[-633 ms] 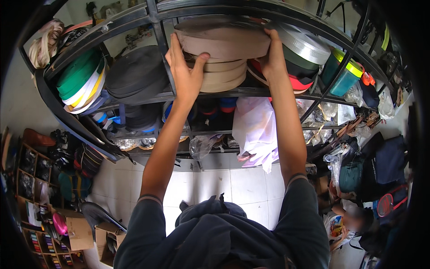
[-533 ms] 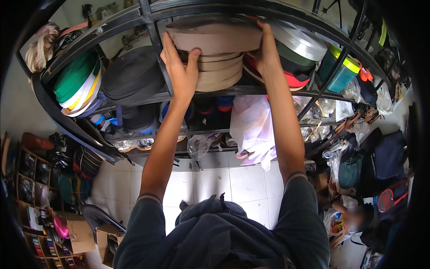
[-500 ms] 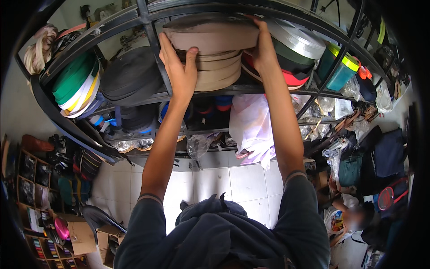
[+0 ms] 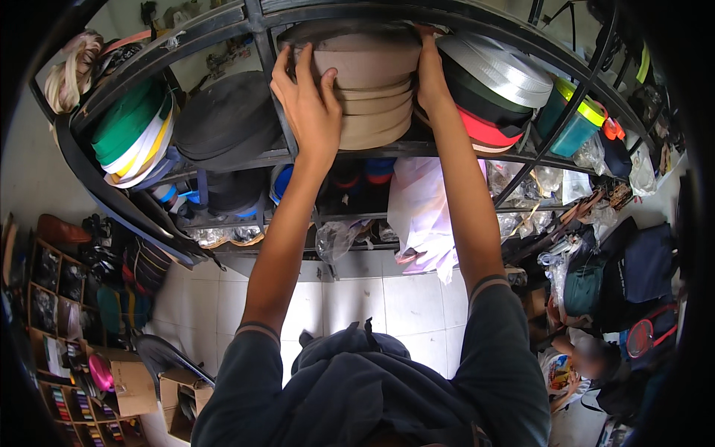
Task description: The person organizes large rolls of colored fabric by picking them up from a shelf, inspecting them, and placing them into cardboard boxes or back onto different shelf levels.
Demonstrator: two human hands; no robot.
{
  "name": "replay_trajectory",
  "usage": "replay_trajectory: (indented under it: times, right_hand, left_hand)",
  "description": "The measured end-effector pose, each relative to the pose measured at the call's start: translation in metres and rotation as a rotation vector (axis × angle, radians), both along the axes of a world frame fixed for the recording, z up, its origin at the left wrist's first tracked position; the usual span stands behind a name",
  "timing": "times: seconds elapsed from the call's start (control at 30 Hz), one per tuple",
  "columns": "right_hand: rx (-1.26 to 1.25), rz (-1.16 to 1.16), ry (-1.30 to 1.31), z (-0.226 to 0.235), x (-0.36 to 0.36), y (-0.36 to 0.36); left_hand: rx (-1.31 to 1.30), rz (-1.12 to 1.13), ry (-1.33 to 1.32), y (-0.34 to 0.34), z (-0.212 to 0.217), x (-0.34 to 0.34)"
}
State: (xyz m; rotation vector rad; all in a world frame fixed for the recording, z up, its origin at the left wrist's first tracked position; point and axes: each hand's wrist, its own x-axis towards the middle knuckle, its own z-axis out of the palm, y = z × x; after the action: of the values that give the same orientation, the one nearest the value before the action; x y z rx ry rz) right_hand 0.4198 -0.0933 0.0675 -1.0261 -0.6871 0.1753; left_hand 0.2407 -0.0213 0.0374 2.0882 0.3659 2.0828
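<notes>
While the left hand (image 4: 313, 112) lies at the left side of a taupe roll of webbing (image 4: 369, 63), its fingers spread and its thumb apart in front, the right hand (image 4: 433, 78) reaches along the roll's right side; its fingers are partly hidden, so I cannot tell how they close. Between the hands, the roll sits atop some beige rolls (image 4: 376, 127) on the black shelf (image 4: 277, 157). Left of a metal upright (image 4: 263, 42) lie black rolls (image 4: 223, 119), and farther left stands a green-topped stack (image 4: 126, 123). Just right of the right hand is a silver-topped stack (image 4: 506, 71). Below the shelf edge hangs a whitish plastic bag (image 4: 418, 205).
</notes>
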Motion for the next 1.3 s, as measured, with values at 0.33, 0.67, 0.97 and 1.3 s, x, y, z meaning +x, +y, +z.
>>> replay_trajectory:
  times: [0.33, 0.67, 0.97, 1.3]
  right_hand:
    - [0.010, 0.023, -0.112, -0.037, -0.021, -0.014]
    - [-0.274, -0.041, -0.101, -0.099, -0.081, -0.098]
    - [-0.267, -0.076, -0.172, -0.122, -0.107, -0.109]
    - [-0.181, 0.277, -0.180, -0.125, -0.210, -0.012]
  left_hand:
    - [-0.051, -0.158, 0.033, -0.007, -0.017, -0.012]
    - [-0.190, -0.262, 0.173, -0.042, -0.076, -0.049]
    - [-0.331, -0.299, 0.177, -0.030, -0.107, -0.109]
    - [-0.650, -0.128, -0.034, 0.045, -0.129, -0.242]
